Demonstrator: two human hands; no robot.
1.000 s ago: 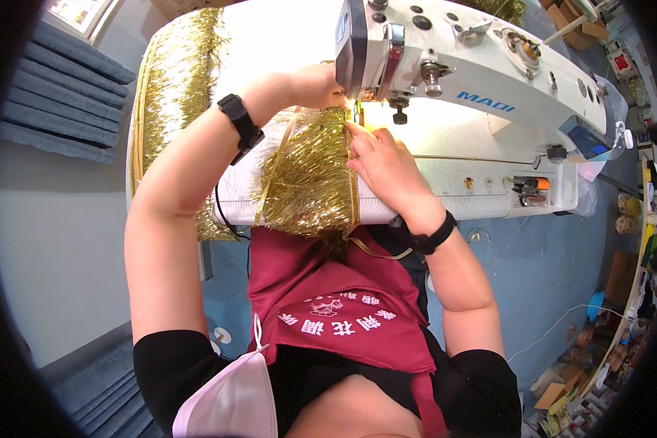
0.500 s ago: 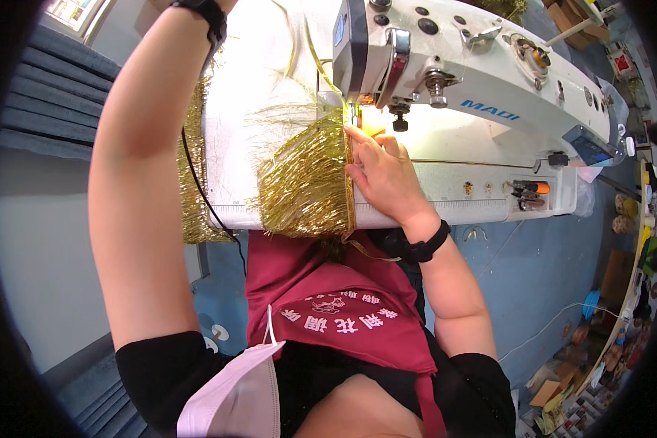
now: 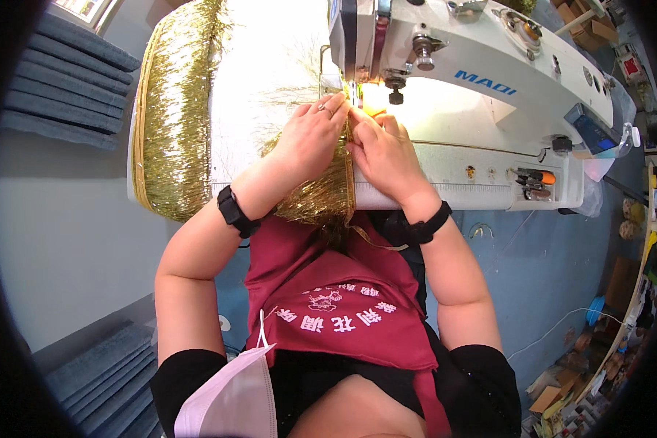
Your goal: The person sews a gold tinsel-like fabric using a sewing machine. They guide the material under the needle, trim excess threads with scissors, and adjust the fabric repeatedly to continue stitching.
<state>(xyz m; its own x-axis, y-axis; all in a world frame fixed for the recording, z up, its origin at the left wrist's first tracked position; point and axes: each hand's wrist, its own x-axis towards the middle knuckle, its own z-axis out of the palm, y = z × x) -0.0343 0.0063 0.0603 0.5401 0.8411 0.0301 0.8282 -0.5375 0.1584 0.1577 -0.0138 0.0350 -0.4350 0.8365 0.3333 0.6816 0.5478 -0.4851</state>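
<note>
Under the head of the white sewing machine (image 3: 482, 66), both hands are meeting on a strip of gold tinsel fringe (image 3: 321, 193). The left hand (image 3: 310, 139) is lying palm down on the fringe, its wrist bent and its forearm coming up from the lower left with the elbow pushed out wide. Its fingers (image 3: 332, 109) are lying nearly straight and close together, pressing the strip flat rather than gripping it, and a ring is showing on one of them. The right hand (image 3: 387, 150) is resting just beside it, touching it along the fingertips, with the forearm rising steeply from below. Its fingers are curling slightly, and the tips are pinching the fringe's edge close to the needle, under the bright lamp; how tightly, I cannot tell. Each wrist is wearing a black band (image 3: 235, 210). The fringe is running from the needle area toward the person and hanging over the table's (image 3: 445, 171) front edge onto a dark red apron (image 3: 328, 292). A larger heap of the same gold tinsel (image 3: 175, 117) is lying well apart, at the table's left end.
</note>
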